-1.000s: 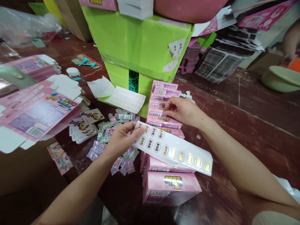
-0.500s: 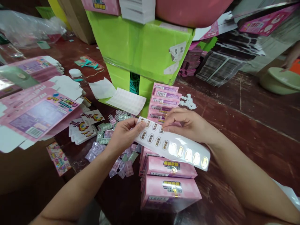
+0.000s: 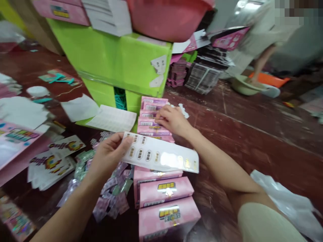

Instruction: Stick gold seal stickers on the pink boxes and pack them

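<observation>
The right hand (image 3: 174,121) has just left the sticker sheet (image 3: 164,153), where half a second ago its fingertips were plucking at the upper row, and is now over the farther part of the row of pink boxes (image 3: 166,191). The upper row of oval stickers looks one shorter at its right end, so the work seems to have passed from peeling to placing, though no loose sticker can be made out. The right thumb and fingers are drawn close at a box top; whether they are pinched on anything, I cannot tell. The left hand (image 3: 113,148) stays clamped on the sheet's left end, thumb on top, holding it aslant above the middle of the row, with its free end reaching right, past the boxes. Gold marks show on the two nearest boxes, which suggests that these already carry stickers. The view has swung right, bringing a co-worker's hand (image 3: 253,80) at a pale bowl (image 3: 244,85) farther into sight. Small packets (image 3: 116,188) lie on the dark red counter (image 3: 214,134) left of the boxes, and a green carton (image 3: 106,53) stands beyond the row's far end.
</observation>
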Motion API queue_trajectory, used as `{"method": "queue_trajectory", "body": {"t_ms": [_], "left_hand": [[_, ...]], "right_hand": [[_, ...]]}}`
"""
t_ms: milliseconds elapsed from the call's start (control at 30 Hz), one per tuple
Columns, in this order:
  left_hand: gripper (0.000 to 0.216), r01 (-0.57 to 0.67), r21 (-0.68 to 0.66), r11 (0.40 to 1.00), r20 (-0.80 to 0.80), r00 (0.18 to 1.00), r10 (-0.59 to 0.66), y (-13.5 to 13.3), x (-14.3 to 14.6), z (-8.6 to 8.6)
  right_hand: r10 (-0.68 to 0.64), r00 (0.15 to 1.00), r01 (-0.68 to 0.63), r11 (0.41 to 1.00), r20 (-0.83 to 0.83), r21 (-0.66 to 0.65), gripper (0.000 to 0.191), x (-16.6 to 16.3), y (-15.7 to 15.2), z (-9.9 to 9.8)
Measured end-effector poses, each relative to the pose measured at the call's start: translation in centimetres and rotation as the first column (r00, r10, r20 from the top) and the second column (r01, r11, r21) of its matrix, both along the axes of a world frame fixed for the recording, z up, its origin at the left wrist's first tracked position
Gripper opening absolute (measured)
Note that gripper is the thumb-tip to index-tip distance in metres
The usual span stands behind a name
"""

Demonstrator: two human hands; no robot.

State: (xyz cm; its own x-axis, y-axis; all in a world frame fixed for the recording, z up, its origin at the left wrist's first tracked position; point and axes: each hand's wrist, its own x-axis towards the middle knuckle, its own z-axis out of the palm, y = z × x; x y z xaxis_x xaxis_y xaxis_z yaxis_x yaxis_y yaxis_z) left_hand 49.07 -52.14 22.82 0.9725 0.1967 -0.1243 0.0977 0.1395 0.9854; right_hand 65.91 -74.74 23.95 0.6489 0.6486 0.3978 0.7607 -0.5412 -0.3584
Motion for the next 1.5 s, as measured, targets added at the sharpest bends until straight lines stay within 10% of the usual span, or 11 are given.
{"method": "queue_trajectory", "body": {"t_ms": [167, 367, 700, 1033, 1233, 1500], "left_hand": [[0.036, -0.009, 0.071, 0.997, 0.073, 0.997, 0.004, -0.3, 0.5, 0.3], [0.034, -0.005, 0.151, 0.989, 0.167, 0.986, -0.021, -1.3, 0.5, 0.8], [0.045, -0.016, 0.107, 0.994, 0.113, 0.994, 0.004, -1.8, 0.9, 0.7], [0.047, -0.035, 0.192, 0.981, 0.127, 0.992, 0.010, -1.9, 2.2, 0.2], [0.037, -0.023, 0.192, 0.981, 0.155, 0.988, -0.008, -1.5, 3.0, -0.4], [0.034, -0.017, 0.209, 0.978, 0.155, 0.988, -0.016, -1.3, 3.7, 0.0]], "right_hand": [[0.013, 0.985, -0.031, 0.994, -0.171, -0.103, 0.025, -1.4, -0.6, 3.1], [0.253, 0.751, -0.274, 0.960, -0.610, 0.061, 0.040, -6.4, -1.5, 6.0], [0.180, 0.813, -0.166, 0.983, -0.553, 0.076, 0.039, -7.1, -1.7, 4.5], [0.205, 0.880, -0.002, 0.904, -0.429, 0.427, 0.030, -3.4, -0.8, 4.3], [0.020, 0.961, 0.038, 0.978, -0.275, 0.204, 0.014, 2.9, 0.4, 1.0], [-0.137, 0.990, 0.138, 0.989, 0.018, -0.055, 0.012, 2.7, 0.5, 0.4]]}}
